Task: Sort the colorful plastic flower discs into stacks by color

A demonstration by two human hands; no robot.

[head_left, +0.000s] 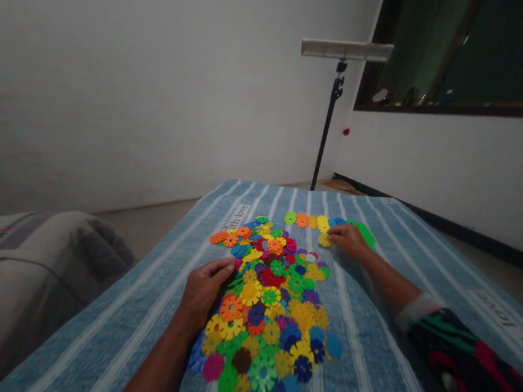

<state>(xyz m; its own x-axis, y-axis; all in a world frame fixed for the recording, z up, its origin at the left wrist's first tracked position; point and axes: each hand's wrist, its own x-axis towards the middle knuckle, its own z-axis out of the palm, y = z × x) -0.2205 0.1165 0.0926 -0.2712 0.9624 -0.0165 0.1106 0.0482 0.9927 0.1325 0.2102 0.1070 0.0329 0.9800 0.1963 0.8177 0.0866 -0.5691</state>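
Note:
A pile of colourful plastic snowflake discs [270, 297], round with notched edges, lies spread over the striped cloth. My left hand [204, 286] rests at the pile's left edge, fingers closed together. A magenta disc [238, 264] shows right at its fingertips, but whether they grip it is hard to see. Beyond the pile, on the right, my right hand [348, 239] is closed, its fingertips on a yellow snowflake disc [324, 239]. Just past that hand runs a row of discs: a light green one [291, 217], an orange one [302, 219], then yellow, blue and green ones.
Blue cloth with white stripes [132, 331] covers the table. Behind its far edge stands a black stand [326, 128] topped by a flat light panel [347, 50]. A grey covered piece of furniture [43, 298] is at the left. A dark window [479, 50] is at the upper right.

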